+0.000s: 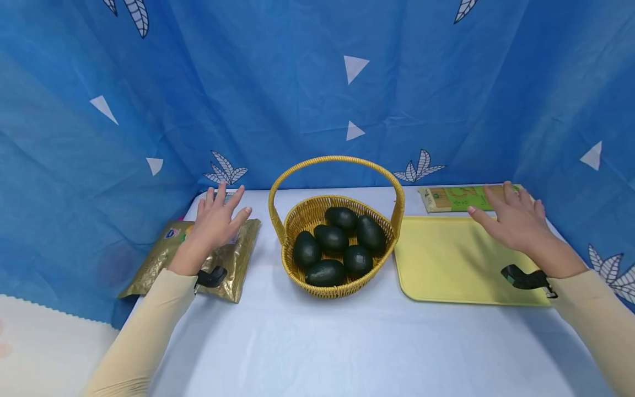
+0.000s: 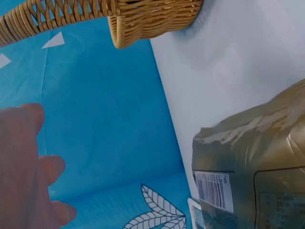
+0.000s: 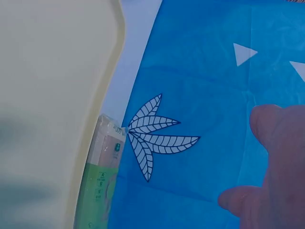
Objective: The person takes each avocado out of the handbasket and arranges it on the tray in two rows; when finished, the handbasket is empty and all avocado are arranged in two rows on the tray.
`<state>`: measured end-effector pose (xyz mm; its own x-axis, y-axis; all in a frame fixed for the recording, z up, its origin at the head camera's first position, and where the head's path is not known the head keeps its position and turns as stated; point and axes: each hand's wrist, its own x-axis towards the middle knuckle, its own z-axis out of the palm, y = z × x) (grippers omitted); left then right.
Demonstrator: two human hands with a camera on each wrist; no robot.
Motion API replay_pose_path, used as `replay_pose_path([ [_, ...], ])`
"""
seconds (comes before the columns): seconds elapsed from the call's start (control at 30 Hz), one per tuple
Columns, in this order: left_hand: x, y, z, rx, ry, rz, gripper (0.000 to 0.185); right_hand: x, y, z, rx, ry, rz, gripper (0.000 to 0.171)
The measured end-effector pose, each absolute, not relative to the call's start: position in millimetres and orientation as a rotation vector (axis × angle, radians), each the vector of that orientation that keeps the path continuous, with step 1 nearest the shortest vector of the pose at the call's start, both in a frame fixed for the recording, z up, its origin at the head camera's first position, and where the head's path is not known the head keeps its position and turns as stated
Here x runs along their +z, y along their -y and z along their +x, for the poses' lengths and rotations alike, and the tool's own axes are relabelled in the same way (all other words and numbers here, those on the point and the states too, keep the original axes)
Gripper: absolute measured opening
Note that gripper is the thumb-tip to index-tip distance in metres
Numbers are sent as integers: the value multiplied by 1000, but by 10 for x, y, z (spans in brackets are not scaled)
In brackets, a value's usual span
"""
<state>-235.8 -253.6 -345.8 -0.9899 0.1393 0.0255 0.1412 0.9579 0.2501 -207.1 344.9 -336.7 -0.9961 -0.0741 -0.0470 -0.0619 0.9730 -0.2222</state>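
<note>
Your left hand [image 1: 214, 223] hovers with fingers spread and holding nothing over the crinkled gold foil packet [image 1: 233, 259]; your right hand [image 1: 513, 221], fingers likewise spread, reaches over the far edge of the flat yellow tray [image 1: 446, 264] toward the long green-labelled packet [image 1: 453, 198] just beyond its fingertips. Between your hands on the bench sits the woven yellow wicker basket [image 1: 307, 218] of dark green avocados [image 1: 331, 238]. The slick foil could slip from a loose grip, and a sweeping sleeve could catch the basket's handle and tip it.
</note>
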Motion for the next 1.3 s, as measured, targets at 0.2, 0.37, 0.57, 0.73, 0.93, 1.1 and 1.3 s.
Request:
replay_pose_path([
  [0.2, -3472, 2517, -2290, -422, 3075, -268, 69, -3384, -3400, -2126, -345, -3060, -146, 88],
  [0.37, -3528, 2477, -2224, -619, 3056, -341, 74, -3423, -3378, -2158, -335, -3055, -173, 87],
  [0.57, -3674, 2331, -2152, -1058, 3004, -418, 82, -3472, -3360, -2176, -341, -3027, -184, 88],
  [0.73, -3877, 2089, -2168, -1413, 2904, -466, 77, -3501, -3377, -2148, -330, -3011, -193, 86],
  [0.93, -4088, 1898, -2157, -1800, 2747, -487, 68, -3526, -3370, -2145, -317, -2998, -203, 87],
  [1.1, -4199, 1814, -2126, -1955, 2652, -371, 59, -3522, -3360, -2140, -308, -2997, -208, 86],
  [1.3, -4268, 1747, -2124, -2014, 2566, -233, 56, -3527, -3342, -2169, -322, -3001, -235, 85],
])
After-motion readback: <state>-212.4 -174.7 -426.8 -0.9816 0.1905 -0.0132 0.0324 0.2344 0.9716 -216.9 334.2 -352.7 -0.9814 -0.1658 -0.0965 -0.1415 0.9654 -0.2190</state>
